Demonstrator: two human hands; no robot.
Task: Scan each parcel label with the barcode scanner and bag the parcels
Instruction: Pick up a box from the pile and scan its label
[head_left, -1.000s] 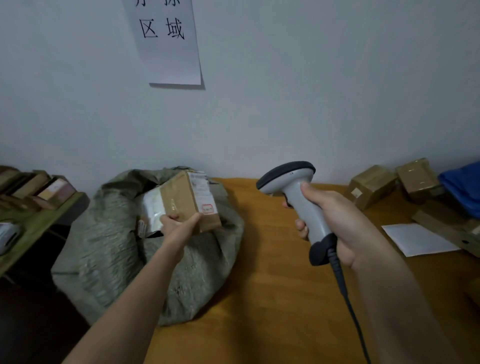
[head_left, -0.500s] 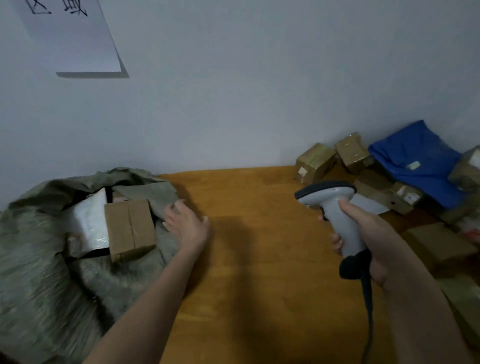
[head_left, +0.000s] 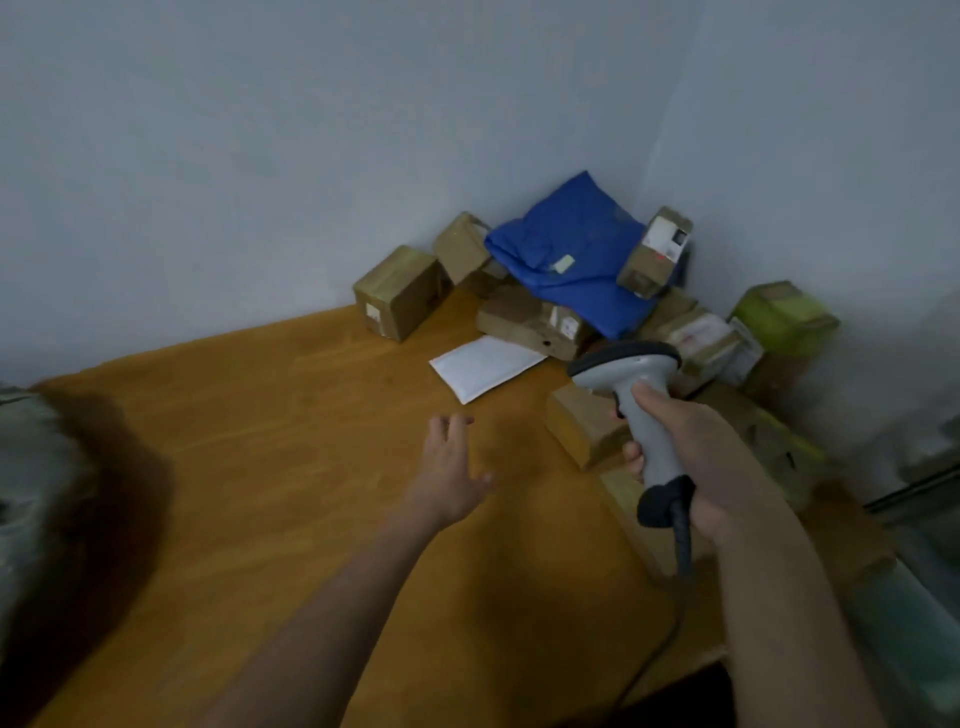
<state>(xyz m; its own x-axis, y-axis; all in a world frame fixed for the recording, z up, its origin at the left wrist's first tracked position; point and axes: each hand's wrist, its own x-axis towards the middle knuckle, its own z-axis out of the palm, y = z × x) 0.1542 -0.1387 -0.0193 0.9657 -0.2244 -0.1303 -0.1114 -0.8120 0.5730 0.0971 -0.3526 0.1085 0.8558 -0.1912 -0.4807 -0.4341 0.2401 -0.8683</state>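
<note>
The right hand (head_left: 696, 462) grips the barcode scanner (head_left: 636, 410) by its handle, while the left hand (head_left: 449, 467), fingers relaxed and holding nothing, hovers just beside it over the table (head_left: 260, 467).

The left hand (head_left: 451, 470) has let go of the parcel and now reaches empty over the table (head_left: 270, 467).

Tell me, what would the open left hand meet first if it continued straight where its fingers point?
Probably the flat white padded envelope; bare wooden table lies between it and the left hand, though depth is unclear.

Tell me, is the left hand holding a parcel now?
No, the left hand is open and empty above the table.
</note>
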